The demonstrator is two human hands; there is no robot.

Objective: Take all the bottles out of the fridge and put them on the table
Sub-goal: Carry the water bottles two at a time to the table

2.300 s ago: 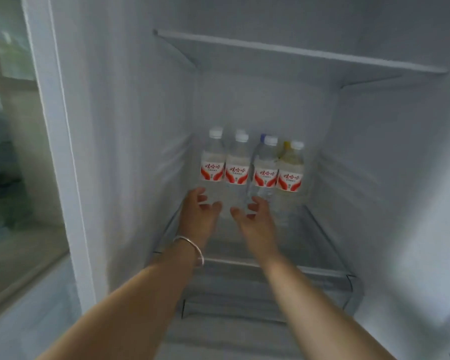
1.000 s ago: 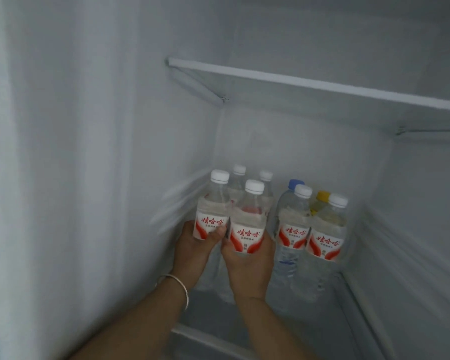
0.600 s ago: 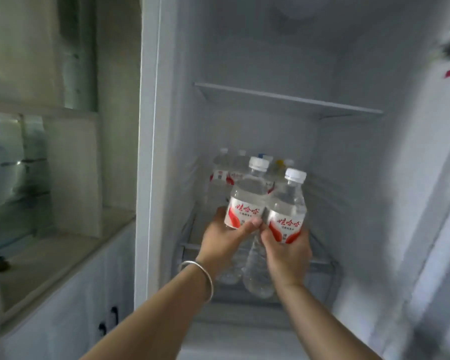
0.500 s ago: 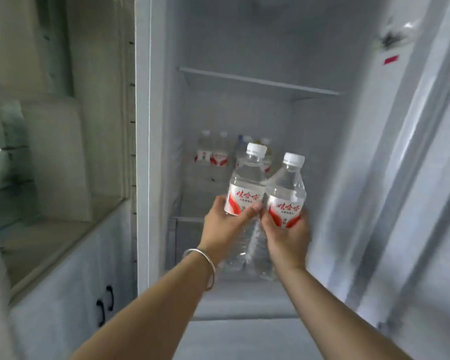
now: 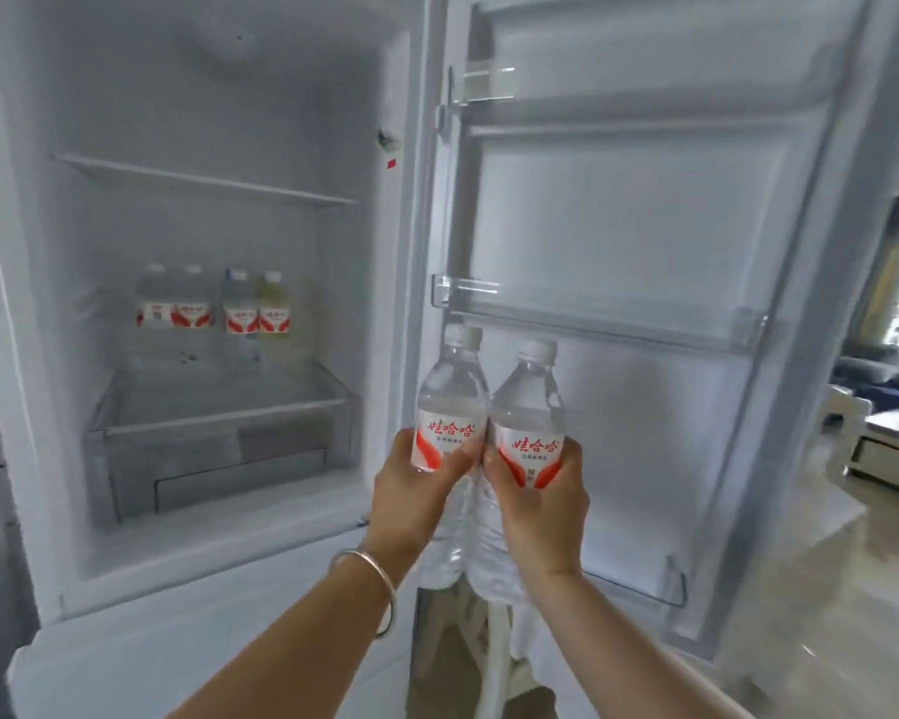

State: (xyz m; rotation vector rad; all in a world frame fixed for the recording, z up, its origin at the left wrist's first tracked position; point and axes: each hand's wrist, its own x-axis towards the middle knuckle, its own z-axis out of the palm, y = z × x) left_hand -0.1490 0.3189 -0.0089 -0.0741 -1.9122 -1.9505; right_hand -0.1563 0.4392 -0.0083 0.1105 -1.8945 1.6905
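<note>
Left hand (image 5: 411, 498) wrapped round one clear water bottle (image 5: 450, 407) at its red-and-white label, thumb across the front; right hand (image 5: 538, 503) gripping a second water bottle (image 5: 528, 422) the same way, fingers curled over the label's right edge. Both held upright, white caps up, long axes near vertical, the two leaning slightly toward each other so the shoulders touch and the lower bodies press together below the hands. Clear liquid filling each up to the neck. Silver bangle (image 5: 369, 589) on the left wrist. Held out in front of the open fridge (image 5: 32, 407), level with its right edge and before the lower part of the open door (image 5: 644, 225), clear of the compartment. Door bins (image 5: 592, 313) of clear plastic, contents not to be made out through the blur. Further in, on the glass shelf (image 5: 219, 397) at the back of the compartment, a row of remaining bottles (image 5: 214, 308) standing upright, caps up, red labels facing out: two clear ones with white caps at left, one with a blue cap showing behind, one yellowish at right. Below that shelf, a clear drawer (image 5: 219, 454), inside too dim to read. Higher up, another shelf (image 5: 203, 181), thin and white-edged. Far right, past the door, a room with a pale floor (image 5: 826, 589) and dark sofa (image 5: 873, 376).
</note>
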